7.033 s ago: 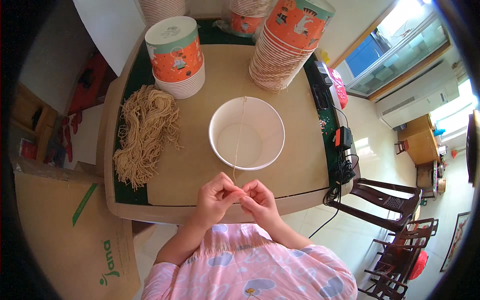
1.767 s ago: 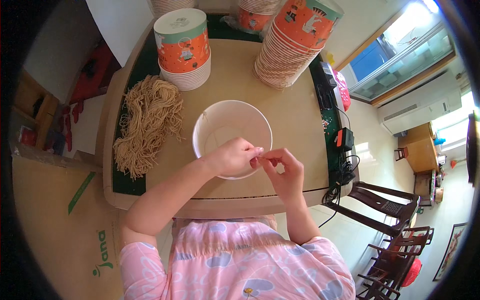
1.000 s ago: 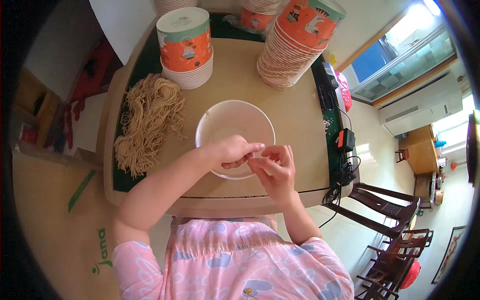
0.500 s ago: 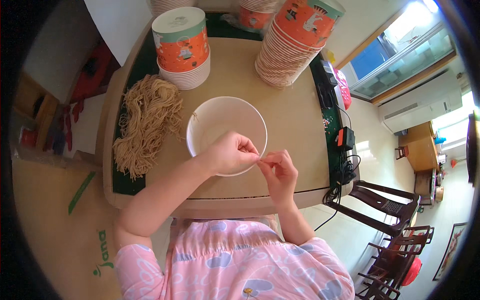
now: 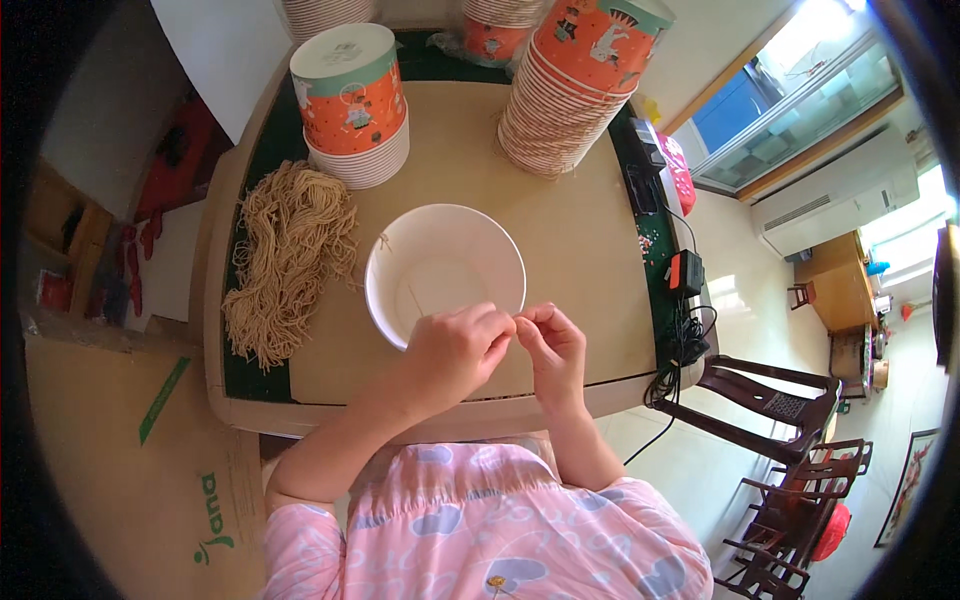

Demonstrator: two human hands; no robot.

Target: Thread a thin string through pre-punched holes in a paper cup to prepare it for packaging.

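A white paper bucket (image 5: 446,224) stands upright on the table, its open mouth facing up. Over its near rim, my left hand (image 5: 458,345) is closed in a pinch, and a thin tan string (image 5: 414,298) shows against the bucket's inside just beyond it. My right hand (image 5: 555,352) pinches too, its fingertips meeting those of my left; what lies between them is too small to make out. A short tan strand (image 5: 384,241) shows at the bucket's left wall. Left of the bucket lies a loose heap of tan strings (image 5: 290,260).
Upside-down stacked orange-and-green paper buckets (image 5: 352,110) stand behind the heap. A taller leaning stack (image 5: 565,105) is at the far right. Black cables and an adapter (image 5: 686,272) line the table's right edge, with a dark wooden chair (image 5: 770,405) beyond.
Both hands have come nearer to my body, my left one sinking from over the bucket's mouth to its near rim. Their fingertips stay together. The view has shifted slightly.
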